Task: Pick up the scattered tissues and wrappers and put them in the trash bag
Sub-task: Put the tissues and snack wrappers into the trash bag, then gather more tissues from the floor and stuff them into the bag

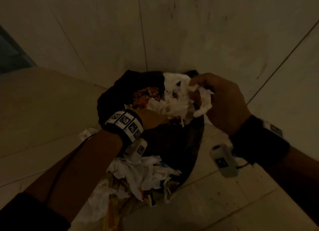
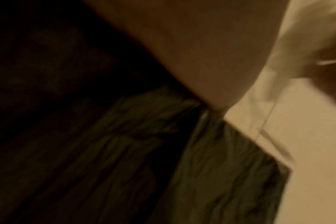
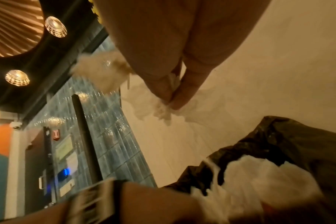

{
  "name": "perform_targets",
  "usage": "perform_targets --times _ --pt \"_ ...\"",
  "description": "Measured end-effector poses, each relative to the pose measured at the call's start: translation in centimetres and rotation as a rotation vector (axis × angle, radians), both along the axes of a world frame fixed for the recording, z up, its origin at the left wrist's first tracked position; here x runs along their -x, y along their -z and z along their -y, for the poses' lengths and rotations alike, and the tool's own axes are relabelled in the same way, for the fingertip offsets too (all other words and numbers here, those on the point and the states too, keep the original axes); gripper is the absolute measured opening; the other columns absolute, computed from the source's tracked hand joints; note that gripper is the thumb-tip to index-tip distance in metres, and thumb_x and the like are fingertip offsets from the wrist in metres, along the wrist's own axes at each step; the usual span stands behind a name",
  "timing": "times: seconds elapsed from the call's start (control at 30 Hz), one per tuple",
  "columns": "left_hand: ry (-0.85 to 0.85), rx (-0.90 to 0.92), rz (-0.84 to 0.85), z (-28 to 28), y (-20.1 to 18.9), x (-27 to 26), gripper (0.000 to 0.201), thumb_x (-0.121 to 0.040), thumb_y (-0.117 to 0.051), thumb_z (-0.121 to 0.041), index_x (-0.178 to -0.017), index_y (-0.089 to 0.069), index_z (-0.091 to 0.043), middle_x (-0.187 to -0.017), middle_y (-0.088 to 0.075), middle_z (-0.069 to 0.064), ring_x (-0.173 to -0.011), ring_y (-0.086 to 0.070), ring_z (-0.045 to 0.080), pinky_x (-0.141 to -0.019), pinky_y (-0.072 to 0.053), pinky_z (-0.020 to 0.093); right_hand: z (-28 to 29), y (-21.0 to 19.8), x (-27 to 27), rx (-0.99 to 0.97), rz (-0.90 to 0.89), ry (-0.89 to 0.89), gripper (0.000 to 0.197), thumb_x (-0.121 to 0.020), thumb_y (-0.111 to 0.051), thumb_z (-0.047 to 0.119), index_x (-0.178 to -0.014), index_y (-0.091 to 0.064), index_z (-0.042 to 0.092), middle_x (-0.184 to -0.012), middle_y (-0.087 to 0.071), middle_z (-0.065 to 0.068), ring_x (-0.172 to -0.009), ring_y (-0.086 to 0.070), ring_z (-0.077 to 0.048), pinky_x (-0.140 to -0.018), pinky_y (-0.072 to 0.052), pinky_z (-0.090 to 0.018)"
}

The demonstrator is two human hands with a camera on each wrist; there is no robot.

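Note:
A black trash bag (image 1: 112,99) sits open on the floor in a wall corner. Inside it lie white tissues (image 1: 172,104) and a red-orange wrapper (image 1: 145,97). My left hand (image 1: 151,120) grips the bag's near rim; in the left wrist view only my palm (image 2: 201,53) and the dark plastic (image 2: 211,166) show. My right hand (image 1: 198,82) hovers over the bag's mouth and pinches a crumpled white tissue (image 1: 204,103). The right wrist view shows my fingers (image 3: 184,94) closed on that tissue (image 3: 161,112) above the bag (image 3: 297,144). A pile of tissues and wrappers (image 1: 141,173) lies on the floor by my left forearm.
Pale tiled walls (image 1: 189,32) meet right behind the bag. Beige floor tiles (image 1: 43,110) spread to the left and right. A small scrap (image 1: 85,133) lies left of my left wrist. The right wrist view shows a glass-block wall (image 3: 109,136) and a door.

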State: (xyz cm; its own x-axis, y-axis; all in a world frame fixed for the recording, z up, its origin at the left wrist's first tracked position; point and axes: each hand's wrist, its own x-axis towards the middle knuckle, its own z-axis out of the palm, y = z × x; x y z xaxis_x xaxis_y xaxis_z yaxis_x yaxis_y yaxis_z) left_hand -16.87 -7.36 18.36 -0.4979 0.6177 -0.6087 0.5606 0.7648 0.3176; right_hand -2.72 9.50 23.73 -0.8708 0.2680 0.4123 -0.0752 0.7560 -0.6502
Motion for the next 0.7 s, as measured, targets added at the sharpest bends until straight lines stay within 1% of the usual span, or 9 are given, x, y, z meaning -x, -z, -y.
perform_targets --times 0.03,0.1,0.2,0.3,0.37,0.43,0.53,0.6,0.7 --pt "0.012 0.001 -0.029 0.2 -0.2 -0.3 0.054 -0.103 -0.026 -0.048 -0.15 -0.031 -0.022 -0.156 -0.033 0.003 -0.142 -0.032 0.028 -0.114 -0.026 0.035 -0.3 0.1 0.9 0.026 0.025 0.004 0.037 -0.078 -0.07 -0.005 -0.109 -0.066 0.016 -0.098 -0.061 0.007 -0.084 -0.055 0.0 -0.077 -0.043 -0.002" --pt "0.024 -0.103 -0.2 1.3 -0.3 -1.0 0.049 -0.1 -0.029 -0.054 -0.123 -0.06 -0.023 -0.125 -0.061 0.004 -0.109 -0.058 0.029 -0.087 -0.048 0.034 -0.8 1.3 2.1 0.052 0.064 -0.016 0.038 -0.078 -0.075 0.004 -0.113 -0.065 0.014 -0.109 -0.06 0.001 -0.093 -0.059 -0.01 -0.084 -0.05 -0.013" --pt "-0.057 -0.448 -0.642 4.2 0.1 -2.7 0.038 -0.089 -0.038 -0.054 -0.1 -0.063 -0.028 -0.106 -0.06 -0.002 -0.086 -0.059 0.019 -0.072 -0.052 0.033 -1.5 4.5 2.3 -0.142 0.322 -0.044 0.043 -0.083 -0.074 0.022 -0.123 -0.061 0.012 -0.12 -0.05 -0.004 -0.092 -0.049 -0.014 -0.077 -0.04 -0.005" --pt "-0.05 -0.779 -0.718 7.3 1.4 -5.3 0.02 -0.09 -0.052 -0.035 -0.091 -0.065 -0.02 -0.095 -0.058 -0.003 -0.079 -0.054 0.015 -0.064 -0.048 0.029 -0.9 6.7 1.6 -0.406 0.451 -0.127 0.034 -0.092 -0.06 0.026 -0.119 -0.06 0.006 -0.118 -0.046 -0.012 -0.082 -0.049 -0.026 -0.069 -0.042 -0.03" --pt "0.06 -0.722 -0.689 8.6 3.7 -7.2 0.018 -0.091 -0.052 -0.03 -0.087 -0.065 -0.019 -0.091 -0.058 -0.003 -0.08 -0.053 0.015 -0.064 -0.049 0.031 -0.2 7.2 1.3 -0.549 0.397 -0.175 0.033 -0.099 -0.046 0.036 -0.106 -0.064 0.01 -0.1 -0.05 -0.013 -0.079 -0.044 -0.028 -0.065 -0.043 -0.035" --pt "0.173 -0.557 -0.62 9.6 7.2 -8.9 0.021 -0.092 -0.047 -0.034 -0.088 -0.064 -0.022 -0.092 -0.057 -0.002 -0.081 -0.054 0.017 -0.061 -0.049 0.034 0.3 7.6 1.3 -0.681 0.441 -0.193 0.06 -0.102 -0.021 0.052 -0.095 -0.066 0.013 -0.09 -0.053 -0.012 -0.082 -0.045 -0.028 -0.073 -0.046 -0.04" --pt "0.251 -0.217 -0.431 10.7 12.6 -10.8 0.045 -0.091 -0.034 -0.05 -0.12 -0.057 -0.025 -0.122 -0.053 0.006 -0.105 -0.056 0.031 -0.072 -0.051 0.037 0.7 7.7 1.0 -0.755 0.555 -0.177 0.077 -0.097 -0.013 0.067 -0.084 -0.068 0.014 -0.092 -0.063 -0.008 -0.098 -0.054 -0.032 -0.097 -0.04 -0.045" --pt "0.227 0.009 -0.255 11.4 15.3 -12.0 0.065 -0.09 -0.031 -0.06 -0.148 -0.029 -0.031 -0.156 -0.024 0.01 -0.138 -0.033 0.037 -0.098 -0.044 0.047 1.1 8.2 0.6 -0.752 0.533 -0.133 0.069 -0.096 -0.02 0.067 -0.095 -0.068 0.017 -0.102 -0.066 -0.004 -0.109 -0.056 -0.03 -0.109 -0.028 -0.058" --pt "0.21 0.177 -0.126 11.7 17.7 -13.2 0.069 -0.095 -0.045 -0.051 -0.152 -0.009 -0.039 -0.163 0.009 0.006 -0.148 -0.004 0.04 -0.11 -0.03 0.056 1.9 8.5 -0.4 -0.71 0.46 -0.03 0.063 -0.093 -0.028 0.064 -0.128 -0.052 0.017 -0.127 -0.053 -0.009 -0.118 -0.052 -0.032 -0.111 -0.019 -0.065"
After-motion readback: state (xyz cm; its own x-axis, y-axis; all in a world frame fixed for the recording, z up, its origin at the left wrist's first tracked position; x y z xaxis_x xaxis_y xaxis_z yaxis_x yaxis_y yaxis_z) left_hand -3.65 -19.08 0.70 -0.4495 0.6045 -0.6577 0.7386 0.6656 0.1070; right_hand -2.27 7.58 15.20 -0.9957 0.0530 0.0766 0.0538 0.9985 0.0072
